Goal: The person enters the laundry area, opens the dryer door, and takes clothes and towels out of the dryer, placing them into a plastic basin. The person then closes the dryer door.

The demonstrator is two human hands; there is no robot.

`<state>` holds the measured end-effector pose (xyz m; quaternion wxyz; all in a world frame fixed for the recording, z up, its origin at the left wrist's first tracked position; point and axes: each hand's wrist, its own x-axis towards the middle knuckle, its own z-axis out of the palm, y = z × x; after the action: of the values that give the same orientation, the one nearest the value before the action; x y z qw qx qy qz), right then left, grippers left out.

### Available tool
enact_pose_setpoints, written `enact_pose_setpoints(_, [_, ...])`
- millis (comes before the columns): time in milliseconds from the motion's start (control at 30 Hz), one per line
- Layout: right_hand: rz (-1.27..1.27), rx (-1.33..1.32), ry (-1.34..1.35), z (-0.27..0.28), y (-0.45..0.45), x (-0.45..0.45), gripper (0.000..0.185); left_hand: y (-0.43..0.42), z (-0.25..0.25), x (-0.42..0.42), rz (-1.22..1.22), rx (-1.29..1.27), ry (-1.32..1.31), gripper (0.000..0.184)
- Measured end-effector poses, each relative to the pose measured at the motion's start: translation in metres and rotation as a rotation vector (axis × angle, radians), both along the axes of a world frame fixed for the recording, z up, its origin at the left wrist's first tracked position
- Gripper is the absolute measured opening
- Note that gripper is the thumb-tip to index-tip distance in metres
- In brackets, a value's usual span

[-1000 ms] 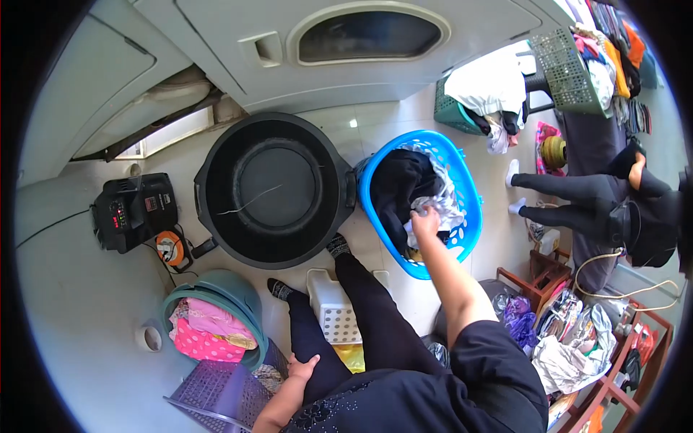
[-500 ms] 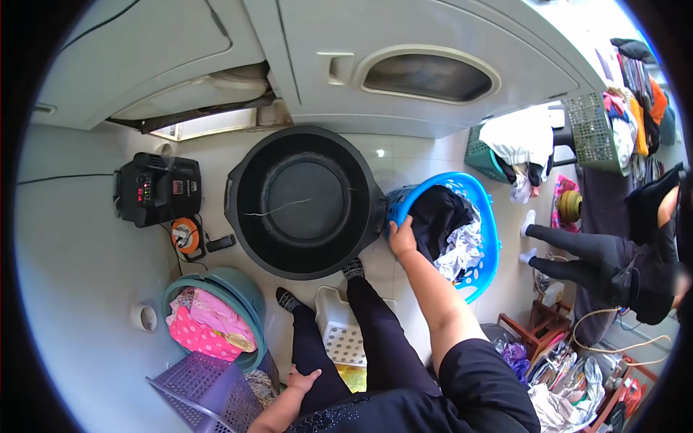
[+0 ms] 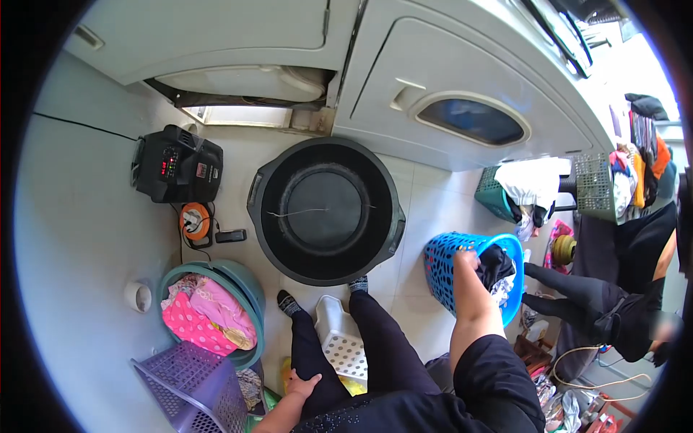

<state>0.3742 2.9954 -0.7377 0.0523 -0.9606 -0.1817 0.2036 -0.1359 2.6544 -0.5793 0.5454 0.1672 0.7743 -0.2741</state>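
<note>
My right hand (image 3: pixel 467 260) grips the rim of a blue perforated laundry basket (image 3: pixel 451 268). The basket leans over to the right, and black and white clothes (image 3: pixel 497 268) lie inside it. Part of my fingers is hidden in the basket. My left hand (image 3: pixel 303 384) rests on my left thigh with its fingers spread and nothing in it. In front of my feet stands a large black tub (image 3: pixel 325 270), with a thin pale strand across its bottom.
Two white front-door machines (image 3: pixel 404 65) line the far side. A black speaker (image 3: pixel 177 166) and an orange cable reel (image 3: pixel 195 220) sit left. Pink clothes fill a green tub (image 3: pixel 253 289) beside a purple basket (image 3: pixel 191 382). Another person (image 3: pixel 613 289) is at right.
My right hand has moved the blue basket right and toward me, away from the black tub, and the basket now tilts more. My left hand stays on my thigh. The view has shifted.
</note>
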Motion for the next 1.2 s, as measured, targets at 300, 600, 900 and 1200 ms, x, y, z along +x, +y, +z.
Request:
enact_pose_setpoints(300, [0.771,0.744,0.371,0.154,0.253,-0.213,0.036,0.011,0.013,0.001,0.019,0.039,-0.016,0.097])
enact_pose_setpoints(600, [0.542,0.88,0.435,0.189,0.331,-0.26,0.037,-0.019,-0.005,-0.002,0.024,0.077,-0.002,0.1])
enact_pose_setpoints(900, [0.578,0.928,0.476,0.186,0.335,-0.258,0.04,-0.006,0.021,-0.001,0.108,0.049,0.003,0.098])
enact_pose_setpoints(1200, [0.561,0.901,0.508,0.183,0.337,-0.259,0.042,0.001,0.032,0.003,0.111,0.067,0.019,0.09])
